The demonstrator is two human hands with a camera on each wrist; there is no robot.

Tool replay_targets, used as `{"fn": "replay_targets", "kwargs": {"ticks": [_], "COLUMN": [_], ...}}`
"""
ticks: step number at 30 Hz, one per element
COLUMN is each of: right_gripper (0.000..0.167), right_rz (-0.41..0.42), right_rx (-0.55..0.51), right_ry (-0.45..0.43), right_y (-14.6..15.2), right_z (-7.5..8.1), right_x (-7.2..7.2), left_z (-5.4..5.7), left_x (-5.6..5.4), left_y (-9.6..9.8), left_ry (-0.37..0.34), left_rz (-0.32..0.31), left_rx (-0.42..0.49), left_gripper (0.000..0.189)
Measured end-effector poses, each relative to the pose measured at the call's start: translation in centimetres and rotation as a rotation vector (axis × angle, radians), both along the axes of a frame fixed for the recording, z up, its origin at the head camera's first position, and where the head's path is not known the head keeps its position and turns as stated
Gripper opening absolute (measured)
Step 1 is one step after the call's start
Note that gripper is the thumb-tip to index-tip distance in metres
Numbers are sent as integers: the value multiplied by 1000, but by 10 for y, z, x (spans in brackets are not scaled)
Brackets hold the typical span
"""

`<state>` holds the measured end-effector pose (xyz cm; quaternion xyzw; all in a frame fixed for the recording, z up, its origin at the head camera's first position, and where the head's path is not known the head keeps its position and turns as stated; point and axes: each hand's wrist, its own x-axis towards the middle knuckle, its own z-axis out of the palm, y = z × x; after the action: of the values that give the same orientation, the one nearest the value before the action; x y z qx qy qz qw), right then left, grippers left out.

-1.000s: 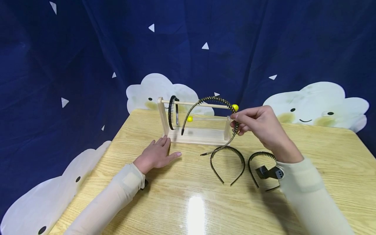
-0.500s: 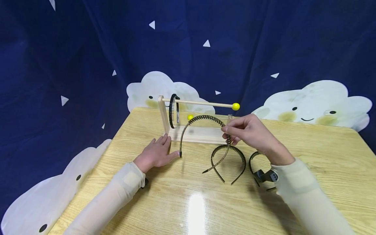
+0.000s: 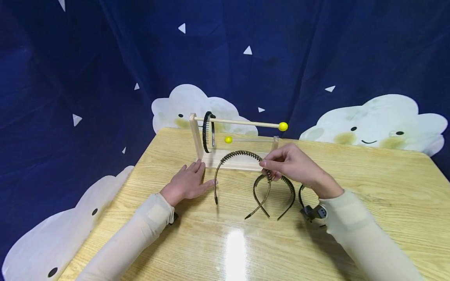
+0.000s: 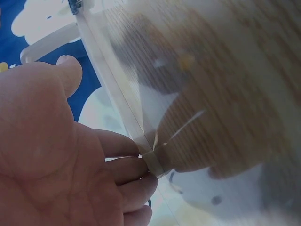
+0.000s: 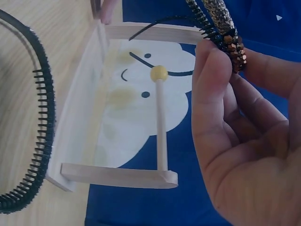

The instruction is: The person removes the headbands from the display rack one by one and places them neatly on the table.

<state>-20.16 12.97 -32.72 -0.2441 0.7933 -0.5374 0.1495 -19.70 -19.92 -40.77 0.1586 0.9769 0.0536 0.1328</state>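
Observation:
My right hand (image 3: 295, 166) pinches a gold-and-black toothed headband (image 3: 240, 152) between thumb and fingers at its right side. The headband hangs upright in front of the wooden stand (image 3: 194, 136), its two ends pointing down. In the right wrist view, shiny gold-brown sequins (image 5: 233, 49) show right at the fingertips. My left hand (image 3: 186, 183) lies flat on the table, fingers spread, with fingertips against the stand's left front corner; the left wrist view shows them at the base's end (image 4: 153, 162). A black toothed headband (image 3: 206, 134) hangs on the stand's upper rod (image 3: 242, 122), near the left post.
Behind the held one, a dark headband (image 3: 293, 191) lies on the table (image 3: 197, 238). Farther right, another headband (image 3: 300, 195) is mostly hidden by my right wrist. The upper rod ends in a yellow ball (image 3: 283, 126); a lower rod (image 3: 249, 140) has one (image 3: 228, 139) too.
My right hand has brought the gold-and-black headband down and slightly left, from the upper rod's height to in front of the stand's base. My left hand has stayed in place.

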Motion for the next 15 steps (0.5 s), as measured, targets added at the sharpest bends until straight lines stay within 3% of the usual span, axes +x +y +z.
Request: {"fn": "replay_targets", "kwargs": {"ticks": [15], "right_gripper": [17], "right_rz": [102], "right_rx": [78], "right_ry": [-45], "right_y": [-6], "right_z": [-21], "right_x": [2], "left_z": [-1], "left_x": [-2], "left_y": [1], "left_ry": [-4], "left_rz": [7], "left_rx": [-16], "left_gripper": [91]}}
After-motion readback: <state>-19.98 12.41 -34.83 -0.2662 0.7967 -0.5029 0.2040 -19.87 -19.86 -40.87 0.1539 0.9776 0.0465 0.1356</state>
